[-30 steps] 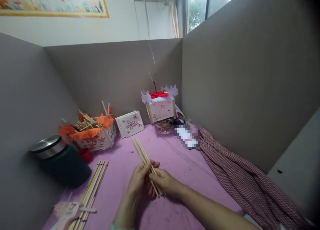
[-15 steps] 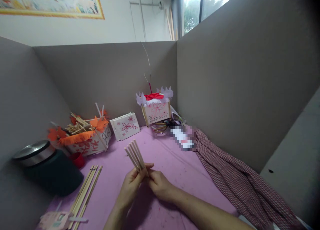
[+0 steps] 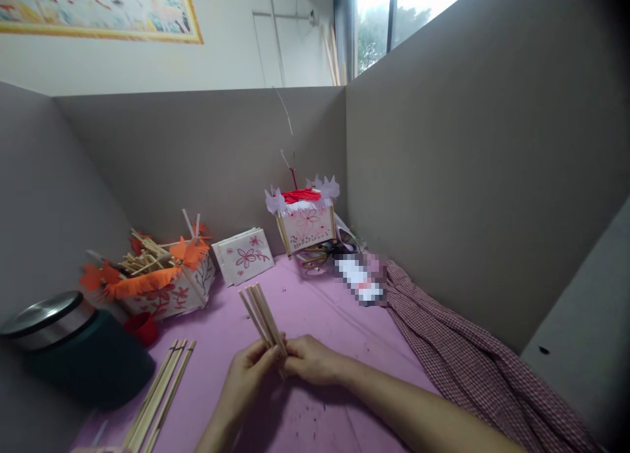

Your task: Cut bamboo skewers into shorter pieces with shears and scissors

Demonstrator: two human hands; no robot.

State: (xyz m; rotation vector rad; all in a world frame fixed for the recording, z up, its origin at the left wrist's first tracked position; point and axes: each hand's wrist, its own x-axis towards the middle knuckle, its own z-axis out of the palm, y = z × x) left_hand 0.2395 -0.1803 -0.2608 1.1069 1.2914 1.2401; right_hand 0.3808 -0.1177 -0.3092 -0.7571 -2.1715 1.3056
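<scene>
A small bundle of thin wooden sticks (image 3: pixel 262 312) stands tilted above the table, its upper ends fanned slightly apart. My left hand (image 3: pixel 253 369) is closed round the bundle's lower part from the left. From the right, my right hand (image 3: pixel 311 360) pinches the same sticks, its fingertips touching those of the left. The sticks' lower ends show only partly below the fingers. Longer wooden sticks (image 3: pixel 162 390) with dark marks near their tips lie on the purple tabletop (image 3: pixel 315 315), left of my hands.
A dark green flask (image 3: pixel 93 358), a red cup (image 3: pixel 142 329) and an orange-fringed paper box (image 3: pixel 194 289) full of sticks stand at left. Flower-drawn paper packets (image 3: pixel 245 256) and a paper lantern (image 3: pixel 309 226) stand behind. Checked cloth (image 3: pixel 443 328) runs along the right partition.
My right hand has shifted its grip, its thumb no longer stretched over the sticks. The bundle's tips have drawn closer together, with one stick apart at the left. The view has moved slightly.
</scene>
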